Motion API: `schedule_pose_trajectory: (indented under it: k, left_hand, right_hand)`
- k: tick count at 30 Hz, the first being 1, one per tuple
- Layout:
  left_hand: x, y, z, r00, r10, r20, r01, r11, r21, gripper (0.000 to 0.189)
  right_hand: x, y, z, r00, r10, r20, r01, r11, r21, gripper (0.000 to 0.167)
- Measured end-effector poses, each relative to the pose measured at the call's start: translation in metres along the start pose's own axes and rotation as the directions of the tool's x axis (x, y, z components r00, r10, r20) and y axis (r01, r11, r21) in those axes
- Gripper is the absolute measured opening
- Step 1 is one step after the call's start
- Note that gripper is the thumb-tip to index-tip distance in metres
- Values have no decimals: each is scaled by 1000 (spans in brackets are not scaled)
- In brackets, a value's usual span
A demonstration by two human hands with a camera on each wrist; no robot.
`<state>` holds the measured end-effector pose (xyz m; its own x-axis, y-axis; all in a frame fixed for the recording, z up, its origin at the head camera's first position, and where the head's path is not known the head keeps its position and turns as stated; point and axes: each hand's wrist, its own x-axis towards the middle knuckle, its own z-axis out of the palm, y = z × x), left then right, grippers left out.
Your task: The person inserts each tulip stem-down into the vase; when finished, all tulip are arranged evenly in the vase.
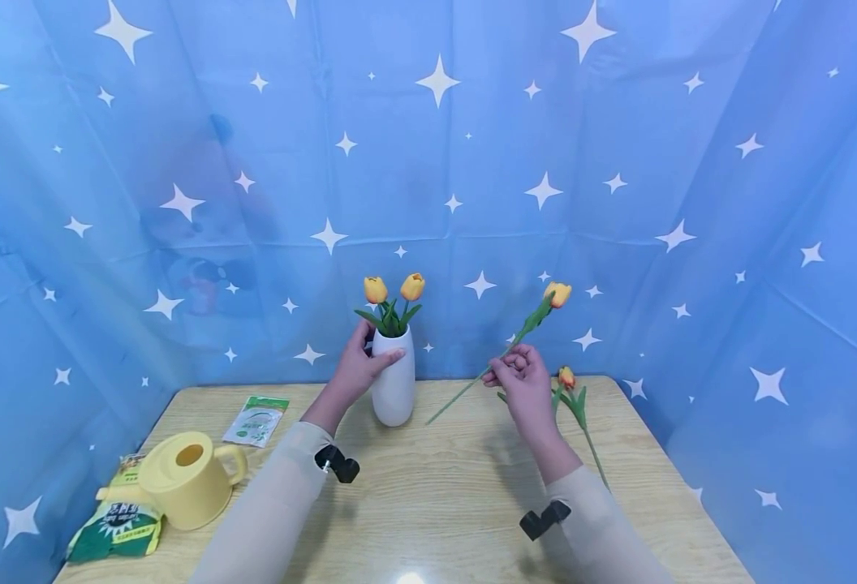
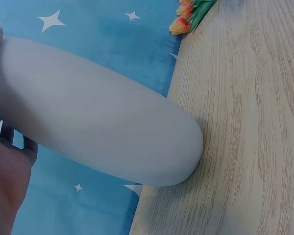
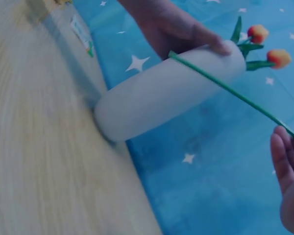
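A white vase [image 1: 395,385] stands at the far edge of the table, with two yellow-orange tulips [image 1: 412,286] in it. My left hand [image 1: 354,371] grips the vase near its rim, thumb across the front; the left wrist view shows the vase's smooth side [image 2: 98,112]. To the right of it, my right hand [image 1: 527,393] pinches another tulip [image 1: 557,295] by its green stem. That tulip is tilted, bloom up to the right and stem end down to the left, above the table. In the right wrist view the stem [image 3: 225,88] crosses in front of the vase.
More tulips [image 1: 566,378] lie on the table at the right, partly behind my right hand. At the left are a yellow watering can [image 1: 187,491], a green bag [image 1: 114,535] and a flat packet [image 1: 256,422]. A blue starry curtain [image 1: 436,162] hangs behind the table.
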<state>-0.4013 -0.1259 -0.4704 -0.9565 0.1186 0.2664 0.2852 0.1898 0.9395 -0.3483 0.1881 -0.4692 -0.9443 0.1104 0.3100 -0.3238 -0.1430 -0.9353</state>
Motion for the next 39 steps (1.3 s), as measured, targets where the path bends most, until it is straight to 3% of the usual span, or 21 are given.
schedule_pose_trajectory:
  k: [10,29,34,39]
  left_hand:
    - [1,-1,0,1000,-7,2,7,1000,-8,71]
    - [2,-2,-1,1000,5,6,-5,1000,-1,75]
    - [2,-2,-2,1000,-6,9,6,1000,6,78]
    - [2,-2,-2,1000,-5,6,5,1000,6,76]
  right_hand:
    - [11,-17,13,990,-137,-43,137,991,-4,23]
    - [29,-46,43,961,-227,-158,250,958,139,10]
    - [32,-51,53,944,-276,-182,300,946,123,13]
    - [33,-51,63,931,-334,-145,348,934,81,15]
